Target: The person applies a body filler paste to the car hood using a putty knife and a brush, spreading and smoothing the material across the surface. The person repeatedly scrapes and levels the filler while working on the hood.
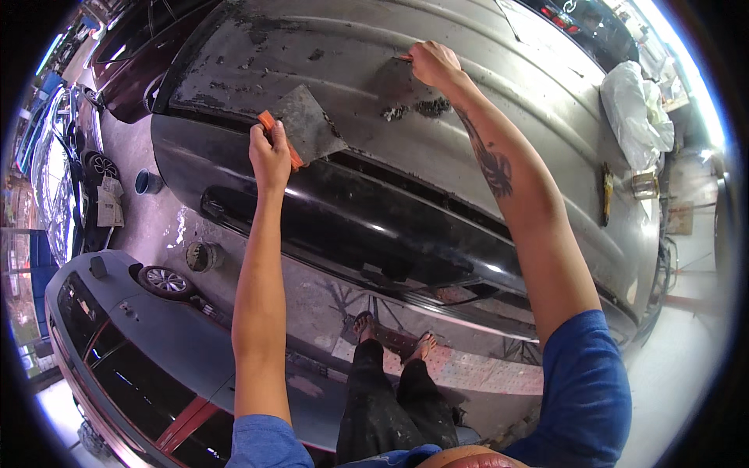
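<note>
My left hand (270, 156) grips the orange handle of a wide scraper (303, 123), its flat grey blade pointing up and to the right, smeared with dark residue. That blade is over the near edge of a car roof (343, 39). Farther right, my right hand (434, 65) is closed round a second tool, of which only a bit of orange handle (406, 57) shows. Its working end is hard to make out. Just below, a clump of dark scrapings (417, 110) lies on the roof. More dark patches mark the far left of the roof.
I stand on a raised plank (460, 366) beside the car. A grey car (133, 335) is behind at lower left. Two buckets (147, 182) stand on the floor at left. White plastic sheeting (636, 109), a tin (644, 184) and a yellow-handled tool (607, 195) rest at the roof's right end.
</note>
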{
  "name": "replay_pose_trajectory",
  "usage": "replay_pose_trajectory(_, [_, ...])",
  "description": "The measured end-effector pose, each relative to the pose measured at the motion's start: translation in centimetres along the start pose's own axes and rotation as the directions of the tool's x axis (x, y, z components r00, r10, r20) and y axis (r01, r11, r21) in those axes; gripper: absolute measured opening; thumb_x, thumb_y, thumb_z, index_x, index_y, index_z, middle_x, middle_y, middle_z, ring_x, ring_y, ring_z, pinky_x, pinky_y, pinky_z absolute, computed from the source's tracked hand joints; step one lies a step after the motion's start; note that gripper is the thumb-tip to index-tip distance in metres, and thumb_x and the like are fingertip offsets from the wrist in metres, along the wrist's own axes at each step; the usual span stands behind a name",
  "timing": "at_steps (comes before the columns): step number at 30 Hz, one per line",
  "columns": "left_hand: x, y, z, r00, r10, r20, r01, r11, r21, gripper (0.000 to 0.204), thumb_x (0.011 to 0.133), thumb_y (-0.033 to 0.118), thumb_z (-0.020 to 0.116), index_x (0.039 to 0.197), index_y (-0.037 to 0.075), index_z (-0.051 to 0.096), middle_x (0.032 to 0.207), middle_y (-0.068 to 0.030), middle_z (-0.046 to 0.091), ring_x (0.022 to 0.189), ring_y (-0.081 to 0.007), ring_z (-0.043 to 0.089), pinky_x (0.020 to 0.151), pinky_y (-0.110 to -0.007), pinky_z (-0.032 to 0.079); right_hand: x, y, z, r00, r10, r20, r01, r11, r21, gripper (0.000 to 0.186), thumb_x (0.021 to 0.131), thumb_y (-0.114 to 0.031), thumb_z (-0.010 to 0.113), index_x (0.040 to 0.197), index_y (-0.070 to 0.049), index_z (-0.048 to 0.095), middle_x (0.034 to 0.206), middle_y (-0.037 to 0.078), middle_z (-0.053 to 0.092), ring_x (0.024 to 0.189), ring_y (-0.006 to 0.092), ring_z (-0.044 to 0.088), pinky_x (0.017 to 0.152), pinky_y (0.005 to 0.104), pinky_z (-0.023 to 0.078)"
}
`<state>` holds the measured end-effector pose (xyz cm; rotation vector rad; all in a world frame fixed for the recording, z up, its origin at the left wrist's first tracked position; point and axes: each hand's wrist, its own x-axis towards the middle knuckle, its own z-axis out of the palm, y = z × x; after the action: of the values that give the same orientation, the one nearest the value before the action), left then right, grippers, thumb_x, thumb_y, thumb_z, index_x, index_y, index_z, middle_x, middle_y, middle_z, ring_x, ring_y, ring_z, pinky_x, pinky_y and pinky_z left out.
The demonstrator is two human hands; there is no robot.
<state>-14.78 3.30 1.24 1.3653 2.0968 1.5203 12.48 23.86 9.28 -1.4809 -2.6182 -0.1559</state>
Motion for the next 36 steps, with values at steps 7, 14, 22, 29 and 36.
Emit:
replay_pose_trajectory(7, [-2.6, 3.7, 2.3, 0.992, -0.043, 0.122, 0.028, 0.992, 0.123, 0.024, 0.093, 0.021, 0.052, 0.096, -0.002, 0.046, 0.093, -0.0273, 0.063, 0.088, -0.045, 0.062, 0.072, -0.051, 0.049, -9.3, 1.3, -2.0, 0.995, -0.041, 0.089, 0.026, 0.986, 0.166, 0.024, 0.079, -0.009, 0.063, 0.101, -0.009, 0.071, 0.089, 0.018, 0.069, 0.081, 0.034, 0.067, 0.071, 0.0437, 0.054])
replay_pose_trajectory(14, [-3.5, 6.0, 5.3, 0.978, -0.173, 0.118, 0.149, 0.971, 0.185, 0.023, 0.09, 0.017, 0.051, 0.093, -0.003, 0.042, 0.086, -0.0314, 0.063, 0.08, -0.0467, 0.064, 0.071, -0.052, 0.053, -12.4, 13.6, -0.8, 0.843, 0.533, 0.075, -0.477, 0.675, 0.563, 0.049, 0.067, -0.015, 0.081, 0.108, 0.002, 0.061, 0.092, 0.018, 0.066, 0.085, 0.0241, 0.065, 0.069, 0.0364, 0.053])
replay_pose_trajectory(22, [-4.9, 9.9, 8.8, 0.991, -0.128, 0.034, 0.123, 0.984, 0.126, 0.02, 0.09, 0.013, 0.05, 0.098, -0.001, 0.038, 0.088, -0.029, 0.064, 0.081, -0.0483, 0.063, 0.069, -0.055, 0.052, -9.1, 9.0, 2.3, 0.872, 0.388, 0.298, -0.486, 0.629, 0.606, 0.048, 0.068, -0.028, 0.081, 0.097, 0.004, 0.06, 0.08, 0.015, 0.065, 0.076, 0.0218, 0.062, 0.066, 0.0354, 0.05])
replay_pose_trajectory(29, [-4.5, 10.8, 10.6, 0.971, -0.219, 0.095, 0.213, 0.975, 0.068, 0.021, 0.086, 0.008, 0.054, 0.097, -0.003, 0.041, 0.084, -0.0298, 0.063, 0.082, -0.047, 0.063, 0.073, -0.054, 0.051, -4.3, 1.8, 2.3, 0.962, 0.222, 0.162, -0.273, 0.829, 0.488, 0.055, 0.064, -0.032, 0.082, 0.102, 0.001, 0.062, 0.09, 0.02, 0.067, 0.087, 0.0345, 0.066, 0.077, 0.0408, 0.051])
replay_pose_trajectory(36, [-4.7, 9.0, 11.3, 0.925, -0.35, 0.146, 0.376, 0.896, -0.236, 0.018, 0.091, 0.013, 0.051, 0.1, -0.001, 0.048, 0.098, -0.0245, 0.061, 0.095, -0.0374, 0.062, 0.082, -0.045, 0.047, -5.7, -2.3, -2.5, 0.991, 0.127, 0.028, -0.128, 0.906, 0.404, 0.039, 0.073, -0.026, 0.074, 0.101, -0.001, 0.061, 0.094, 0.021, 0.067, 0.094, 0.0413, 0.063, 0.08, 0.0461, 0.049])
